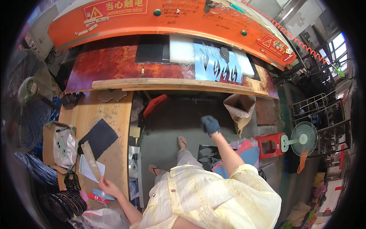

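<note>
Glove (210,124): blue, covering the raised right hand. Paper slip (90,169): white, lying flat on the side table, nearing the left hand.

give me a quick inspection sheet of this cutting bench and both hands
surface: red-brown press bed, wooden plank along its front edge
job's things: light-blue cut sheet on the white board
clutter: black sheet, papers on side table; paper bag
grip: left hand bare, at the table edge; right hand gloved, raised, blurred
cables: orange coiled hose
surroundings: two fans, red stool
</note>
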